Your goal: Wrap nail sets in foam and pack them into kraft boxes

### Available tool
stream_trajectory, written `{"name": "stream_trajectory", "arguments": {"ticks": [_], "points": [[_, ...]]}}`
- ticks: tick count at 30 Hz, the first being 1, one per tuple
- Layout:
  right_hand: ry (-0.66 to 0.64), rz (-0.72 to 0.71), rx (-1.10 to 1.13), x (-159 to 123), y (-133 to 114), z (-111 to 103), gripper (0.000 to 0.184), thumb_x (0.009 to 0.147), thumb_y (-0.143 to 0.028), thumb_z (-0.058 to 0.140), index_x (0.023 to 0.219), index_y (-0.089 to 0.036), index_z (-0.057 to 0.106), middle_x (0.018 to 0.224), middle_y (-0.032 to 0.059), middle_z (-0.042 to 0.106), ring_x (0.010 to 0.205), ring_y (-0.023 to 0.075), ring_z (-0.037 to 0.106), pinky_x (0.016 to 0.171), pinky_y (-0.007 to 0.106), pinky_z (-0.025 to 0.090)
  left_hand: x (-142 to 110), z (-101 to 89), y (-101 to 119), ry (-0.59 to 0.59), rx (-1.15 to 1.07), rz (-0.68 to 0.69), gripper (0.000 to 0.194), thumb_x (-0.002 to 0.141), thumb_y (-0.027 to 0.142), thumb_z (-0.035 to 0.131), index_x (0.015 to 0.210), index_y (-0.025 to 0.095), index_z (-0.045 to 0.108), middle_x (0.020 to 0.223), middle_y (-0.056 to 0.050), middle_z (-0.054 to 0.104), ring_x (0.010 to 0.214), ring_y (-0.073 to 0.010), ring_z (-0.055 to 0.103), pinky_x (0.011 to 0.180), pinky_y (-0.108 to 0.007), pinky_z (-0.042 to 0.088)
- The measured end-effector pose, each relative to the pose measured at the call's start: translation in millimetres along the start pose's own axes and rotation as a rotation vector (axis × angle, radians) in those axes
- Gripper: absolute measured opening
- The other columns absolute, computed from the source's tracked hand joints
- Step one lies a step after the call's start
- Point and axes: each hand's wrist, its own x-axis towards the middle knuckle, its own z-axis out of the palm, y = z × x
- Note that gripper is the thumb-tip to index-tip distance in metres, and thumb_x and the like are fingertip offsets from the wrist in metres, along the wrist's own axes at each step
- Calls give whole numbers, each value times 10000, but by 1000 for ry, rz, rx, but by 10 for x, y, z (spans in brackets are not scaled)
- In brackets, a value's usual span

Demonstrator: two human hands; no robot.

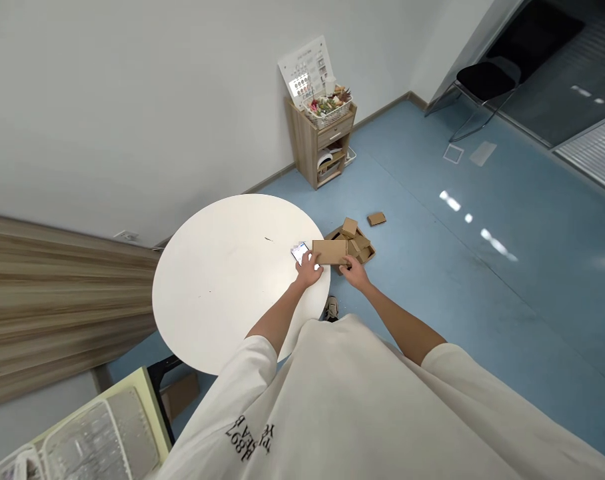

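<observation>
The left fingers (310,257) pinch one end of a slim brown cardboard box (330,251), the right fingers (348,267) the other, so it spans the gap between them. Just beside the left fingers, a lit smartphone (298,251) lies on the round white tabletop (232,267). Past the right fingers, an open carton (372,253) holding smaller cardboard boxes (349,227) stands on the floor (432,280).
</observation>
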Motion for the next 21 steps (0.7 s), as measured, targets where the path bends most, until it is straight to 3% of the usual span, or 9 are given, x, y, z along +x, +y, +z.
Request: {"name": "stream_trajectory", "arguments": {"ticks": [6, 13, 18, 21], "points": [[-4, 2, 6, 88, -9, 6, 461, 819, -389, 588, 1257, -250, 618, 1365, 81, 587, 1203, 278, 574, 1042, 455, 480, 166, -20, -4, -13, 10, -37, 567, 858, 375, 535, 1415, 369, 428, 1549, -66, 346, 1430, -312, 381, 1194, -625, 207], [-34, 19, 6, 146, 14, -37, 456, 831, -398, 584, 1266, -268, 614, 1336, 61, 611, 1191, 262, 581, 1021, 431, 492, 175, -8, 36, -46, 5, -76, 557, 860, 373, 547, 1403, 369, 424, 1536, -64, 354, 1397, -298, 430, 1205, -605, 196], [-3, 40, 9, 166, 54, -151, 472, 831, -399, 592, 1279, -255, 616, 1358, 86, 599, 1228, 275, 573, 1033, 429, 492, 219, -1, 175, -23, -14, -15, 569, 835, 346, 571, 1391, 362, 453, 1528, -75, 372, 1413, -321, 396, 1199, -625, 163], [25, 48, 11, 174, 115, -264, 476, 837, -414, 585, 1283, -248, 621, 1325, 97, 621, 1205, 290, 587, 1026, 453, 498, 276, 19, 291, -29, -18, 26, 569, 835, 355, 575, 1393, 363, 466, 1521, -68, 393, 1419, -329, 377, 1180, -595, 225]]}}
